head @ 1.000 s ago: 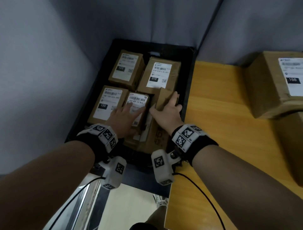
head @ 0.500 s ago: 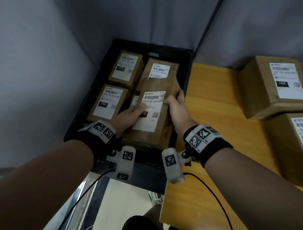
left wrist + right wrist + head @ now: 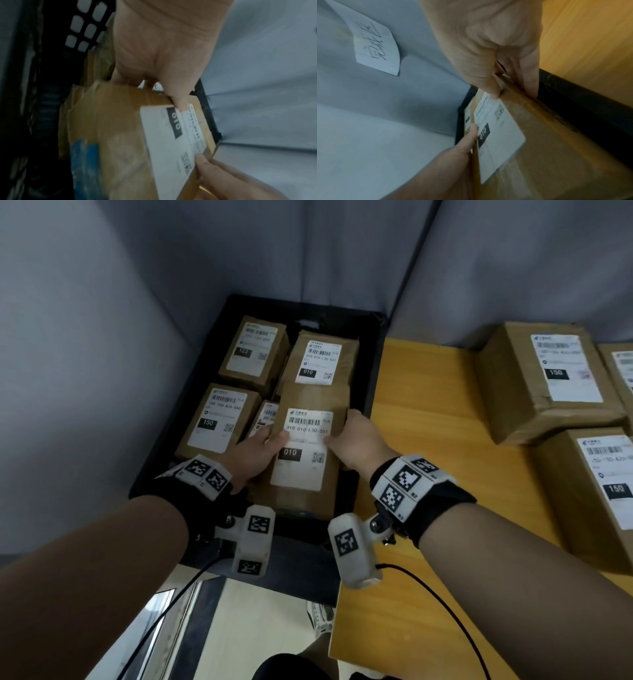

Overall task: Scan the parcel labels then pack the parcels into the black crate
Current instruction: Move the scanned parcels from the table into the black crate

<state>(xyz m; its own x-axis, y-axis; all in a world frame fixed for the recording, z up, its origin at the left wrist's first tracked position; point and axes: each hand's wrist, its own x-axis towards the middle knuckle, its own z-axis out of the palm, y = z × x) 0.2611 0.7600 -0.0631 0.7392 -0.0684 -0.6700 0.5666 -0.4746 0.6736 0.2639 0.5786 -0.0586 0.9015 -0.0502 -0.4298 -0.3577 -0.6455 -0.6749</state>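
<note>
Between left hand [image 3: 255,451] and right hand [image 3: 359,441], parcel [image 3: 308,470] over black crate [image 3: 371,378]

The held parcel [image 3: 308,446] now lies nearly flat, seemingly lower in the crate [image 3: 371,378] than before.

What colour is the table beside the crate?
Yellow-orange wood grain table; head view shows it best.
</note>
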